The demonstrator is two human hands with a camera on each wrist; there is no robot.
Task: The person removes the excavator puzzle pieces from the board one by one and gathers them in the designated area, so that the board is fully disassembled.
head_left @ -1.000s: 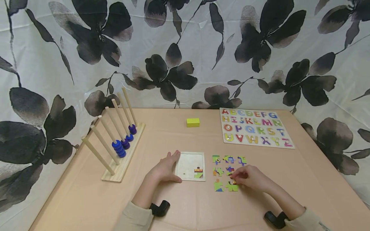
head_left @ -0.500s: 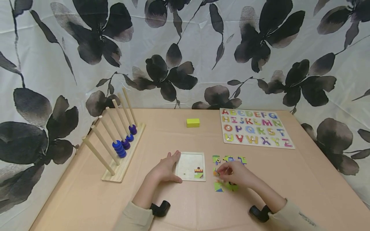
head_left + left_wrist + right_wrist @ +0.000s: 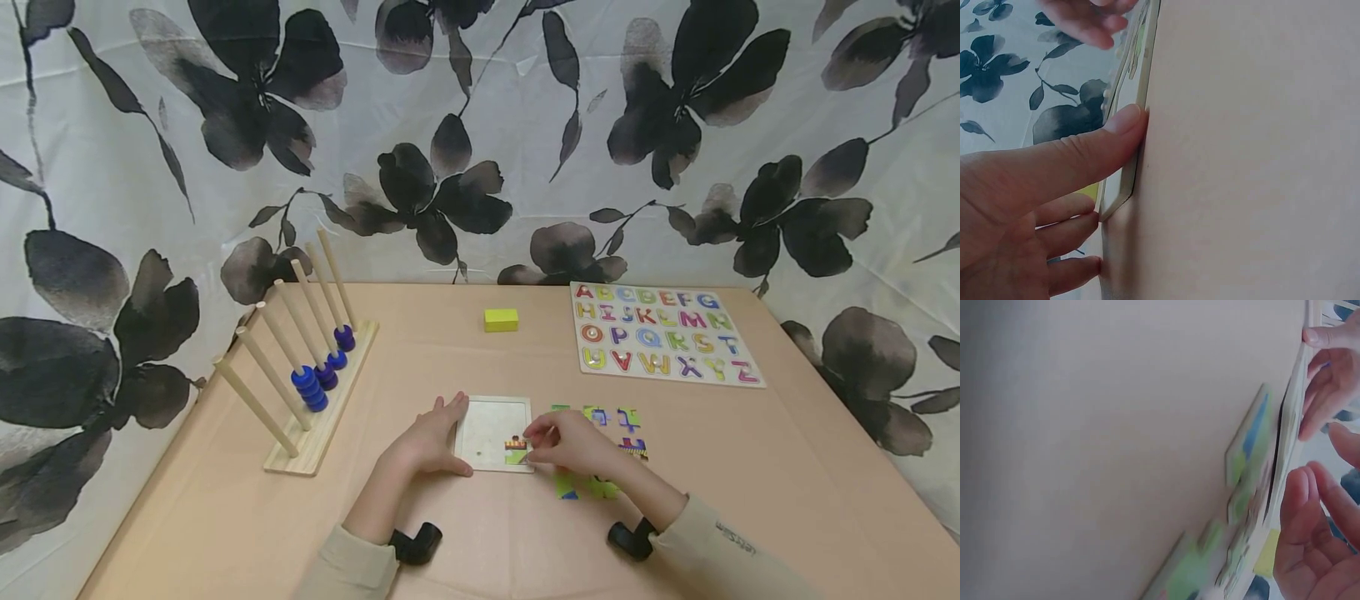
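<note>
A pale square puzzle tray [image 3: 491, 429] lies on the table with one castle-like picture piece [image 3: 515, 450] in its near right corner. My left hand [image 3: 426, 437] holds the tray's left side, thumb [image 3: 1125, 122] on the near edge and fingers along the side. At the tray's right edge, beside that piece, is my right hand [image 3: 573, 442], thumb and fingers bent toward each other. No piece shows between its fingertips, so I cannot tell whether it holds one. Several loose jigsaw pieces [image 3: 628, 419] lie right of the tray, some hidden beneath the right hand and forearm.
To the left stands a wooden peg rack [image 3: 300, 450] with blue and purple rings [image 3: 309, 387] on upright pegs. A yellow block [image 3: 500, 320] sits behind the tray. An alphabet board [image 3: 667, 333] lies at the back right. Floral cloth [image 3: 420, 192] hangs behind the table.
My right hand has moved left from above the loose pieces to the tray's right edge, uncovering a piece at the right. The left hand and tray have stayed in place.
</note>
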